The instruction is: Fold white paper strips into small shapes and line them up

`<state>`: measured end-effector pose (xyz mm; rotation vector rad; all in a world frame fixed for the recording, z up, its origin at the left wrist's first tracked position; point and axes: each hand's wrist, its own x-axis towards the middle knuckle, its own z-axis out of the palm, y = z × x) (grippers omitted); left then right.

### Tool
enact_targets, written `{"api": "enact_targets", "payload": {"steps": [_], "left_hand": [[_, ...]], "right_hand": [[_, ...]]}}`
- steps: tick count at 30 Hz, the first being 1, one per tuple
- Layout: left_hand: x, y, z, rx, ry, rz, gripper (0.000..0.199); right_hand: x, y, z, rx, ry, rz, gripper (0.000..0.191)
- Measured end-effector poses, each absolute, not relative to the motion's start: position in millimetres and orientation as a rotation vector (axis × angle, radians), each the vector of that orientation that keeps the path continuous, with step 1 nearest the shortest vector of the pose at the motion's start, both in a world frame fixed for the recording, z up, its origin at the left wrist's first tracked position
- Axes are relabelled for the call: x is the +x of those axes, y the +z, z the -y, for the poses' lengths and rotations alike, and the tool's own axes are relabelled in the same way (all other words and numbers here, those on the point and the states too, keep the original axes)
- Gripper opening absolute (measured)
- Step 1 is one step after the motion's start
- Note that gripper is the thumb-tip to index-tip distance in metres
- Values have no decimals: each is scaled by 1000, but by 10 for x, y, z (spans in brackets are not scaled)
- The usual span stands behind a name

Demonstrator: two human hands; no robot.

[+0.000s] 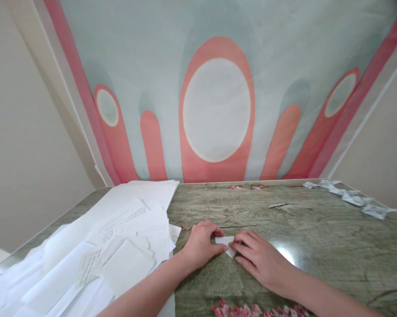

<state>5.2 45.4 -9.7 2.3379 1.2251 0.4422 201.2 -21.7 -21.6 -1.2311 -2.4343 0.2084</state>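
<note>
A small folded piece of white paper (225,241), roughly triangular with its point towards me, lies on the wood-patterned tabletop between my hands. My left hand (201,246) holds its left side, the thumb pressed on the paper and the fingers curled at the upper left corner. On the other side, my right hand (259,259) has its fingertips closed on the right edge, covering part of it. The fold layers are too small to make out.
Loose white paper sheets (129,264), some with printed text, are heaped on the left of the table (317,237). Several small folded paper pieces (357,200) line the far right edge. Behind the table stands a patterned backdrop (218,171) in pink and grey-green.
</note>
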Motion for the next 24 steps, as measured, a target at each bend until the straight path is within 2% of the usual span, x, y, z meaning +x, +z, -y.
{"api": "enact_targets", "payload": {"steps": [24], "left_hand": [[41,-143,-459,2307,484,-1230,26]], "right_hand": [[2046,-237,234,-1176,358,2294,25]]}}
